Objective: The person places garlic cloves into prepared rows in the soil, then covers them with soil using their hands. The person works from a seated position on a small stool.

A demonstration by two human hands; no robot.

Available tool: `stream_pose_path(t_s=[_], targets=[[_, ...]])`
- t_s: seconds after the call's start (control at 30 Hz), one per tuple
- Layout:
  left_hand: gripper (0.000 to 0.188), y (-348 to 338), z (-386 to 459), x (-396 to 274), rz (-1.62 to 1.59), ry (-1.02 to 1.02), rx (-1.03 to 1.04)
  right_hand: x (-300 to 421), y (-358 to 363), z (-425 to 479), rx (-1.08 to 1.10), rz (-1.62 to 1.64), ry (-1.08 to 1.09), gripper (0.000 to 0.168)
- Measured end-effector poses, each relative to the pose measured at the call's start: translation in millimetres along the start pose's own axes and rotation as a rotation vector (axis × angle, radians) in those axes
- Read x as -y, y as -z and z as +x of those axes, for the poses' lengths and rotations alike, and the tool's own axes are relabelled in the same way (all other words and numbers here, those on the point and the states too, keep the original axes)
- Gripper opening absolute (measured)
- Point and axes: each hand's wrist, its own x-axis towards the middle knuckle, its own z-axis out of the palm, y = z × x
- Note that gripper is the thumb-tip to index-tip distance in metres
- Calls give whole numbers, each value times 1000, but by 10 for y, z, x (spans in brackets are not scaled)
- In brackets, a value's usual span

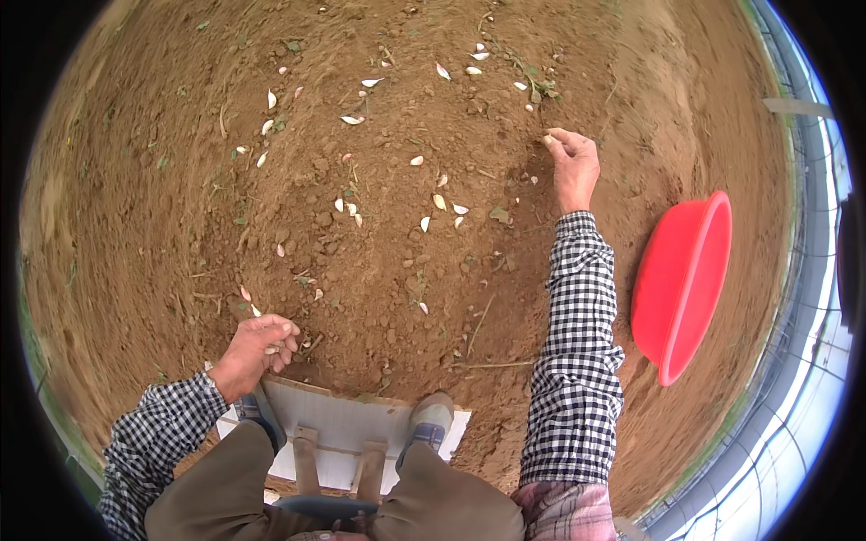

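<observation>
My left hand [260, 346] is curled above the soil near my left shoe, with pale garlic cloves [273, 349] partly showing between its fingers. Farther out on the right, my right hand [575, 168] has thumb and forefinger pinched together close over the dirt. A small pale thing, probably a garlic clove, shows at those fingertips, mostly covered. Several white and pinkish garlic cloves lie scattered on the loose brown soil [385, 270]. Among them are one clove [440, 202] near the middle, one [272, 99] at the upper left and another [442, 72] at the top.
A red plastic basin [666, 284] stands right of my right forearm; its inside is barely visible. My shoes [431, 419] rest on a pale board [338, 406]. Between my knees is a low stool with wooden legs [306, 463]. Wire mesh fencing [805, 284] runs along the right rim.
</observation>
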Motion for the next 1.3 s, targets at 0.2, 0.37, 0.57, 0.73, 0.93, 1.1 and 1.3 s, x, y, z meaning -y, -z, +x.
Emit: stream_pose_path(t_s=[0.2, 0.37, 0.57, 0.73, 0.93, 1.1, 1.3], targets=[[15, 54, -19, -10, -5, -12, -29, -116, -67, 132, 64, -307, 136, 18], [15, 97, -26, 15, -14, -5, -56, -153, -162, 169, 55, -346, 119, 12], [16, 272, -63, 117, -33, 13, -114, -192, -258, 221, 48, -501, 137, 14], [16, 277, -99, 131, -6, 43, -127, -166, -313, 336, 85, -639, 119, 15], [15, 275, -138, 173, -29, 38, -124, 17, -233, 420, 109, -486, 130, 22], [16, 261, -153, 190, -39, 35, -90, 76, -349, 404, 147, -379, 203, 23], [16, 358, -156, 289, -112, -8, -61, 367, -476, 77, 91, -85, 120, 19]])
